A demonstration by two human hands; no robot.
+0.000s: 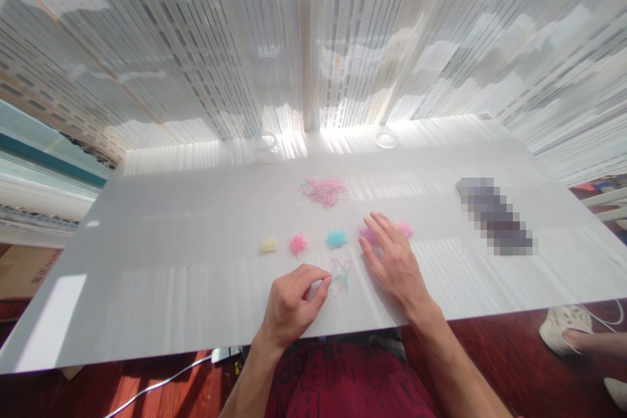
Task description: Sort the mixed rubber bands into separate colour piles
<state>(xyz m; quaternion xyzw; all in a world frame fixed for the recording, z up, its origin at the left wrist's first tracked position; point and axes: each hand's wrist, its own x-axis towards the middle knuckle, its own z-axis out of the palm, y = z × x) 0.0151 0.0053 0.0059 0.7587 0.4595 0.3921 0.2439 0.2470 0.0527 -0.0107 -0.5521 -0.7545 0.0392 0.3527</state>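
Small heaps of thin rubber bands lie in a row on the white table: pale yellow (268,245), pink (298,244), turquoise (337,238), purple (367,234) and magenta-pink (405,229). Closer to me is a loose cluster of mixed bands (341,275). My left hand (296,300) rests at its left edge, thumb and forefinger pinched together; whatever is between them is too small to make out. My right hand (392,264) lies palm down with fingers stretched out, partly covering the purple heap. Farther back sits a larger mixed pink heap (324,191).
Two clear round dishes (386,139) stand along the back edge of the table (171,228), before sheer striped curtains (313,39). A blurred dark object (497,217) lies at the right. Another person's shoe (565,328) shows on the floor, and a white cable (161,384) runs below left.
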